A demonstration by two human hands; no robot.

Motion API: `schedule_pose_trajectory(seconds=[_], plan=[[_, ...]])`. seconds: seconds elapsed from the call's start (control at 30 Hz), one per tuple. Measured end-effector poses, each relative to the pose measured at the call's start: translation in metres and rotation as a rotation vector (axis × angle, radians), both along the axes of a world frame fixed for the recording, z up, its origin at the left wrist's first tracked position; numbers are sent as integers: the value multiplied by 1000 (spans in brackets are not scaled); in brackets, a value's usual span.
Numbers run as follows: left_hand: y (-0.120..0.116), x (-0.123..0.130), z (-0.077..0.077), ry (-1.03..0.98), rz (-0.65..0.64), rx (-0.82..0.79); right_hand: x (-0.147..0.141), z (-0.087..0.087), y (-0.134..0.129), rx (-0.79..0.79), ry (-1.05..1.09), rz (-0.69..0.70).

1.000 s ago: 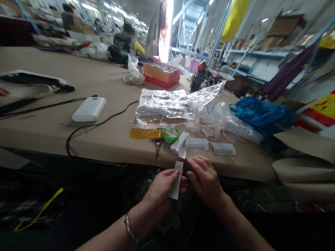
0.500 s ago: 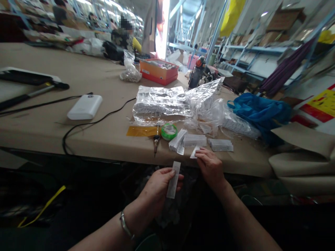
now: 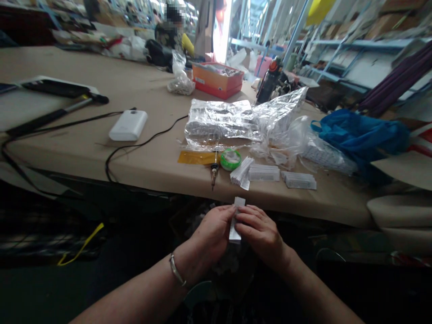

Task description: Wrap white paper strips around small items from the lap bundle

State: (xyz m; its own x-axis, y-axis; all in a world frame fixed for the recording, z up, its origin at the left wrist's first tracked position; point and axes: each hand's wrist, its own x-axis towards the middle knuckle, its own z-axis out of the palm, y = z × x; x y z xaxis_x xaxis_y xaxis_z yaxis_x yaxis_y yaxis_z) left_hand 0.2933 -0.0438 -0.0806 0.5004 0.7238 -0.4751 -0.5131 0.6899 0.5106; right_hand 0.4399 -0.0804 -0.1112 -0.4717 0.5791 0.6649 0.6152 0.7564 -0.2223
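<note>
In the head view, the left hand (image 3: 211, 231) and right hand (image 3: 265, 234) together grasp a white strip (image 3: 240, 202) near the table (image 3: 158, 170). Handling of it looks partway along; three stacks, one fanned (image 3: 240, 173), one middle (image 3: 263, 173), one right (image 3: 300, 181), lie there, whether finished or waiting unclear.

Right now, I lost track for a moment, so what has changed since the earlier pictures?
The right hand has moved from beside the paper stacks back to the left hand, taking hold of the white strip there. The stacks, green roll and white box stayed put.
</note>
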Motion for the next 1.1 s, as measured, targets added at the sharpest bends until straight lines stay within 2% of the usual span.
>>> schedule_pose_trajectory(seconds=[0.27,0.37,0.43,0.57,0.63,0.77,0.97,1.1], plan=[[-1,1,-2,54,-27,34,-5,7,-3,-47,31,29],[1,2,-4,147,-23,19,5,11,-2,-59,34,-17],[2,2,-3,238,-26,-9,26,11,1,-47,28,-194],[1,1,2,367,-50,-25,84,5,7,-10,-55,-751],[-2,1,3,384,-60,-33,107,-2,7,-40,-164,-855],[-5,2,1,400,-60,-48,128,-11,2,-72,-267,-815],[-5,3,-1,438,-87,-31,136,-5,-6,-41,-58,-705],[-5,3,-2,442,-90,-25,142,0,-2,-115,25,-713]])
